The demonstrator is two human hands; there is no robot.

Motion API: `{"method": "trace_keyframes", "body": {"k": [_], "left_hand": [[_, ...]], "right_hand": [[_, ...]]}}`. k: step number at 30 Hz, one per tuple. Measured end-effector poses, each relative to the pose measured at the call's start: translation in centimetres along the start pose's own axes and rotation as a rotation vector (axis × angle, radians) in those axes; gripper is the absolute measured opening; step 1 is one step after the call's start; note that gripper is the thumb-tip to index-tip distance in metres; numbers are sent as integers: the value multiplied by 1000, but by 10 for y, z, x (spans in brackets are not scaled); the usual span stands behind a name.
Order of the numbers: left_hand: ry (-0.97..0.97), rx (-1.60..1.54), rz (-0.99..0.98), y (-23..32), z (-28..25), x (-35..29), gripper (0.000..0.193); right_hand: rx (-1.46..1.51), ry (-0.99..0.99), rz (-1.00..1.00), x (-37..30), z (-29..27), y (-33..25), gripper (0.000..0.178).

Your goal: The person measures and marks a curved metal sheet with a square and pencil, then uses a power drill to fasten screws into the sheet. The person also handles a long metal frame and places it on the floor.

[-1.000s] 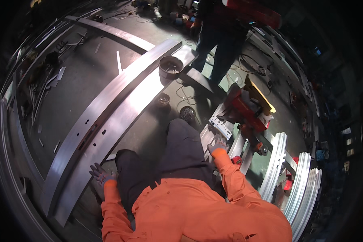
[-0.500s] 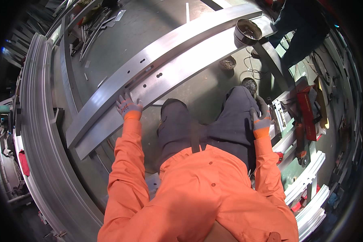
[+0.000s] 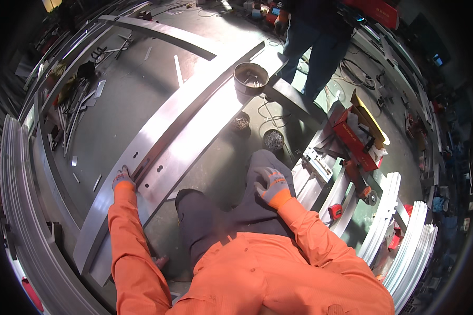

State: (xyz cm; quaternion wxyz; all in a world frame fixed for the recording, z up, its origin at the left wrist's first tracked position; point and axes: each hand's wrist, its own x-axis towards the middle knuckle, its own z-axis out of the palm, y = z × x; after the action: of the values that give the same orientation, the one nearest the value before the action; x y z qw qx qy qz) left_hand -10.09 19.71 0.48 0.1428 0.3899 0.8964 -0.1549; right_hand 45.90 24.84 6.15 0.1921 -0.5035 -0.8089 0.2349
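Note:
A long pair of silvery metal beams (image 3: 194, 137) lies diagonally in front of me, with dark round and keyhole-shaped holes in the upper faces. My left hand (image 3: 123, 179), in a grey and orange work glove, rests on the far beam beside the gap between the two, fingers stretched over the metal. On my thigh lies my right hand (image 3: 270, 185), gloved the same way, its fingers apart and nothing in them. A round metal tin (image 3: 248, 90) with small parts inside stands at the far end of the beams.
Two small containers, one a pot of metal bits (image 3: 273, 139), stand on the floor beyond my knee. To the right are an angle grinder (image 3: 358, 181), a red box (image 3: 347, 131), a tape measure (image 3: 335, 211) and stacked profiles (image 3: 412, 257). Another person (image 3: 310, 58) stands ahead.
My view has swung to the right. The left hand has moved across from the near beam to the far one. My right hand has come from beside my leg onto the thigh.

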Motion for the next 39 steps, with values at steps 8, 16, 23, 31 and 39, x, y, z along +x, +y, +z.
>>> {"method": "trace_keyframes", "body": {"k": [8,16,23,31,39], "left_hand": [[-16,-16,40,-6,-9,24,85],[-55,-113,199,-46,-65,81,68],[204,-161,-85,-70,-32,78,96],[206,-32,-94,-51,-18,68,110],[566,-816,297,9,41,0,47]], "right_hand": [[-26,-38,35,6,5,-2,42],[-110,-94,115,6,-4,-9,44],[-39,-90,73,11,10,-6,40],[-83,-156,100,5,6,-1,44],[93,17,139,-1,5,13,39]]}}
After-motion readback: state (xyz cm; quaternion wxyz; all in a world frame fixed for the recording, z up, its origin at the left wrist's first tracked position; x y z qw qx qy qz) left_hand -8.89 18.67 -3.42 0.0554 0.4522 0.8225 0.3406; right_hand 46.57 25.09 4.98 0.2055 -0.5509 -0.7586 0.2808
